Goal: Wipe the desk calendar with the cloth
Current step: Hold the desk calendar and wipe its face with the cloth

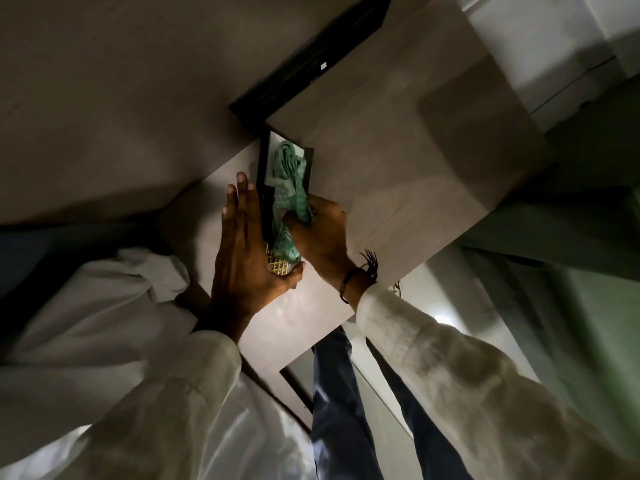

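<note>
Calendar: black-framed rectangular desk calendar (268, 188) is lying mid-frame on the pale wood-grain table (398, 161).
Right hand (323, 237): grip is clamping the crumpled green cloth (289, 188) against it.
Left hand (242, 244): is bracing the calendar's left edge, fingers spread flat.

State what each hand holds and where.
Right hand grips the bunched green cloth at its middle; left hand lies open against the desk calendar's side edge, steadying it.

Green cloth (289, 188), black-framed desk calendar (264, 168) with gold grid; white sleeves (450, 358)
</note>
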`<state>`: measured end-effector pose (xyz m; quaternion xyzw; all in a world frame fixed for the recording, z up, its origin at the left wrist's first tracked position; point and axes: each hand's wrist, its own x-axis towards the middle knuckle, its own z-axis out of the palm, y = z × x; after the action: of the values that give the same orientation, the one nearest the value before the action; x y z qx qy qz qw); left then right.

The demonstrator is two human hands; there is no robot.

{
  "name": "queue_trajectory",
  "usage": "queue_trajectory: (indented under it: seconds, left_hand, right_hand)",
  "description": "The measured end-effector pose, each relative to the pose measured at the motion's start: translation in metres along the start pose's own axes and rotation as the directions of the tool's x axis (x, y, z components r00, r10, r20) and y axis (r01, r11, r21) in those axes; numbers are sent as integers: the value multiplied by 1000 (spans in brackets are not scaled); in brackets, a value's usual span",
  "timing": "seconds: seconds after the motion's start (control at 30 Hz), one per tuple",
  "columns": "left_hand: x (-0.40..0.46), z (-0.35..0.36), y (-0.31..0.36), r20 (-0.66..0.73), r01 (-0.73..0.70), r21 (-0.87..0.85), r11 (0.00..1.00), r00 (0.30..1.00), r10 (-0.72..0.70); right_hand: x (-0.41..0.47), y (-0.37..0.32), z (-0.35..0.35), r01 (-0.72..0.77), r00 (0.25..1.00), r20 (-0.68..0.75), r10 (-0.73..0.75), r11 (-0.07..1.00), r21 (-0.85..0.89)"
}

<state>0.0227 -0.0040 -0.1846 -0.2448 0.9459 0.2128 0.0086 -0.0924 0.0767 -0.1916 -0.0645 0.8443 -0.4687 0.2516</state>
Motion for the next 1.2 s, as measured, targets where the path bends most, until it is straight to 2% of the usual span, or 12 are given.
queue_trajectory:
  seconds: [0.1,0.27,0.4,0.53,0.7,0.87,1.0,1.13,1.2]
  left_hand:
    - [1,-2,3,16,7,-12,1000,1000,-7]
    - [1,-2,1,24,5,-12,1000,1000,-5]
    - [2,-4,4,35,11,-16,1000,999,-10]
    - [1,-3,1,27,10,-37,999,1000,-9]
    - [2,-4,6,31,29,-66,997,999,-27]
    - [1,0,3,-3,22,-49,999,1000,-23]
    - [1,-3,7,5,30,-54,998,1000,-29]
    - [3,-1,6,13,43,-40,998,999,-42]
    - [3,-2,6,26,48,-46,998,999,-47]
  right_hand:
    - [6,10,-4,-122,992,-15,122,990,-66]
    - [3,-1,1,-27,999,23,27,1000,10]
    - [9,8,-3,-73,997,-7,72,997,-36]
    - [4,-4,-1,-11,1000,24,11,1000,20]
    - [7,5,-5,-104,995,2,104,994,-19]
    - [2,-3,-6,-34,998,59,32,999,31]
    - [9,7,-6,-125,992,12,126,992,-31]
    - [8,0,-5,-62,996,65,63,998,-4]
    - [9,7,-6,-55,998,39,56,998,-26]
